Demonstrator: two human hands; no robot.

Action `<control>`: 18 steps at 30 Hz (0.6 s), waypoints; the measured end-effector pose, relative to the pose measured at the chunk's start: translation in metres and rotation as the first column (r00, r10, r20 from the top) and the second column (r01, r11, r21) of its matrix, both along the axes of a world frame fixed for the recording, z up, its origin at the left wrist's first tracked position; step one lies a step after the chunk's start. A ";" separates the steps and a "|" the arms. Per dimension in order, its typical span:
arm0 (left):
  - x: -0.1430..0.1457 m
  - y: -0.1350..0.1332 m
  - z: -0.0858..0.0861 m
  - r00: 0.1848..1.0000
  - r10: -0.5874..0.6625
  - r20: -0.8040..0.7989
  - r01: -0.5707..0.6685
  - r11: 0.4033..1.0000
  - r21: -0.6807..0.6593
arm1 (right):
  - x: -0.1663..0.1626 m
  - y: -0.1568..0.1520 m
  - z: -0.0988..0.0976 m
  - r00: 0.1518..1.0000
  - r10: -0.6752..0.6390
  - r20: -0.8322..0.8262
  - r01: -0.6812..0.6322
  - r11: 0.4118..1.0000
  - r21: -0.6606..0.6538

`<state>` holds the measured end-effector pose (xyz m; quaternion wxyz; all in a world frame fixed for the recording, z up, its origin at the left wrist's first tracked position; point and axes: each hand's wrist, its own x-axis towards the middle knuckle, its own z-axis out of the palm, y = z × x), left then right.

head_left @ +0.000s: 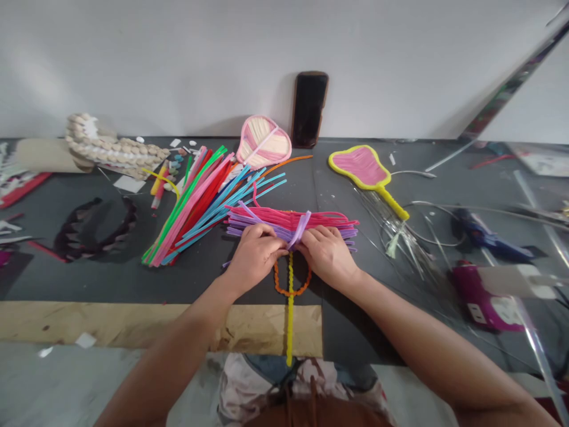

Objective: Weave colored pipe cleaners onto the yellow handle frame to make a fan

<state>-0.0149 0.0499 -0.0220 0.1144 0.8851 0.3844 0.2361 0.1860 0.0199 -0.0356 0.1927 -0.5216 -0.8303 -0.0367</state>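
Observation:
My left hand (256, 254) and my right hand (329, 256) are closed close together at the middle of the table. Both pinch at purple pipe cleaners (299, 231), whose ends stick up between the fingers. Behind and under my hands lies a wide row of pink-red pipe cleaners (284, 216), with more purple ones along its near side. Below the hands an orange twisted pipe cleaner loop (291, 293) curves toward me. A yellow twisted stem (290, 326) runs down its middle past the table edge. My fingertips partly hide the gripped spot.
To the left lies a pile of coloured pipe cleaners (195, 207). A phone (310, 110) leans on the wall, beside a pink-and-cream shape (265, 142). At right are a yellow-rimmed pink piece (362, 166), loose wires and a purple glue gun (486, 302). A dark braided band (73, 228) sits far left.

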 end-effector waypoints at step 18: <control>0.006 -0.002 -0.001 1.000 0.020 0.009 -0.019 0.994 -0.103 | 0.000 0.000 0.000 1.000 -0.007 -0.011 0.006 1.000 -0.021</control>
